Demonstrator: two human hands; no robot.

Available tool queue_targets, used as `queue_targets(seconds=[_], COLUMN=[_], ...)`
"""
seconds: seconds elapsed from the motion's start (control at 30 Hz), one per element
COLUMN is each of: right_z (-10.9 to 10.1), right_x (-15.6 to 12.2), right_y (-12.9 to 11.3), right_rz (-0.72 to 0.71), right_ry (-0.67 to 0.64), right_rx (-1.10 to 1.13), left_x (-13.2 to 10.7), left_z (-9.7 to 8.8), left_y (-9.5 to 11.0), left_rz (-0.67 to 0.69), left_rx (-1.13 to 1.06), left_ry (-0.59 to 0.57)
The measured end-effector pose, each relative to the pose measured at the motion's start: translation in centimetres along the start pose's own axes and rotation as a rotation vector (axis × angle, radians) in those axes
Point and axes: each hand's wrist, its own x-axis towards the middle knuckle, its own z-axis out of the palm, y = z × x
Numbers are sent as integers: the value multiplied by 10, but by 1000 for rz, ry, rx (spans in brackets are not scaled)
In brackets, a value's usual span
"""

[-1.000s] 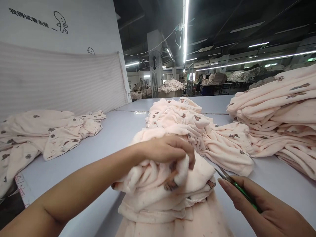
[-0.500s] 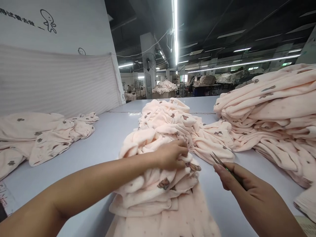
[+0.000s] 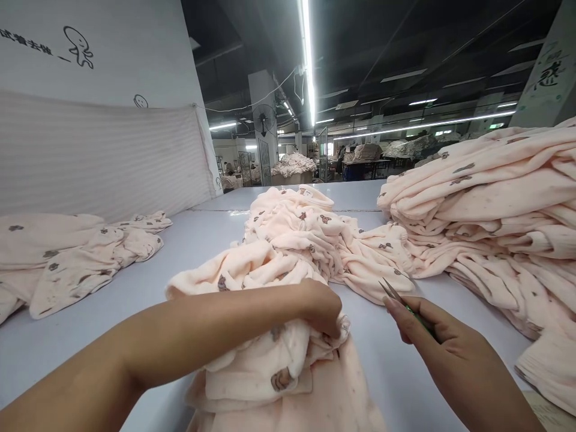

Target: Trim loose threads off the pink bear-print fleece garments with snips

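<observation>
Left hand [image 3: 321, 309] is clamped down now, fingers curled into the bunched pink garment [image 3: 270, 360] right under it, and the grip has slid nearer the body since a moment ago, when those fingers sat higher on the fabric. The bundle has come along too: more cloth is heaped behind the forearm, so the piece looks to have been dragged off the loose pile [image 3: 310, 234] lying just beyond the knuckles. Judging by that, it is being gathered close for handling. Right hand [image 3: 438, 348] sits just to the right of the garment, apart from it, fingers pressed together around small green-handled scissors [image 3: 402, 303]; their blades point up and away, tips near the pile's edge, touching nothing. A tall stack [image 3: 495, 210] rises beyond the right hand, another heap [image 3: 72, 258] lies far off the left arm on the table [image 3: 189, 252].
</observation>
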Motion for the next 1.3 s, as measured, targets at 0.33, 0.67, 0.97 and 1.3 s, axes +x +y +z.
queue_targets(seconds=[0.33, 0.67, 0.97, 1.3], right_z=[16, 53, 58, 66], right_x=[-4, -12, -16, -10], right_y=[-4, -9, -15, -12], right_rz=[-8, -113, -42, -1], right_ry=[-168, -410, -326, -379], right_rx=[146, 241, 375, 514], left_x=[-41, -49, -52, -55], left_z=[-12, -3, -6, -11], left_y=[-45, -62, -56, -62], left_rz=[-63, -57, -35, 9], left_rx=[-809, -1184, -1179, -870], left_ry=[57, 54, -17, -44])
